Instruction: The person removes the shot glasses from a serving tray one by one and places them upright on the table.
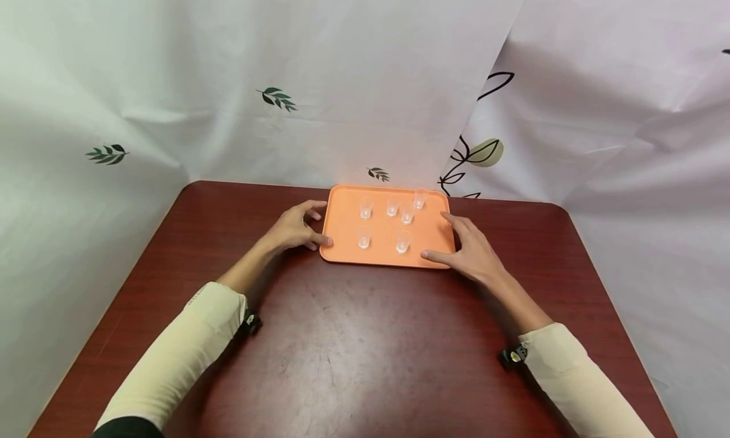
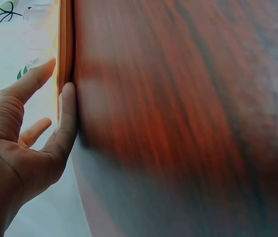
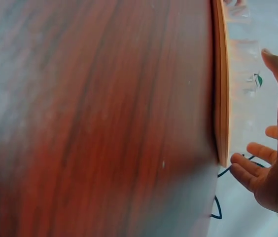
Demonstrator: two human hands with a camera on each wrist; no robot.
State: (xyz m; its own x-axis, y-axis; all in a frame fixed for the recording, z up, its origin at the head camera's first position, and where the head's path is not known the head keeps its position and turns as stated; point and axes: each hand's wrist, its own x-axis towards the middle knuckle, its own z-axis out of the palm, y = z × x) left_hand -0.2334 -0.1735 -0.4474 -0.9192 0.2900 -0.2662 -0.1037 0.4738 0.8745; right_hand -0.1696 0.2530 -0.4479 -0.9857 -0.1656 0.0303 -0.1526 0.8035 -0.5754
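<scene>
An orange tray [image 1: 342, 251] lies near the table's far edge, with several small clear cups [image 1: 402, 242] standing on it. At its left end is my left hand [image 1: 296, 227], thumb over the rim and the other fingers spread along the side. In the left wrist view, a finger appears to touch the tray's side [image 2: 66, 44], while the thumb stays raised. My right hand [image 1: 470, 248] spreads around the right end, its thumb over the near right corner. The right wrist view shows that hand [image 3: 272, 158] with fingers apart, not closed on the tray.
The dark red wooden table [image 1: 365, 343] has its far edge against a white curtain [image 1: 353, 77] with leaf prints. More curtain [image 1: 644, 140] hangs along the right side. Dark wrist bands [image 1: 251, 322] sit at the cream sleeves [image 1: 194, 336].
</scene>
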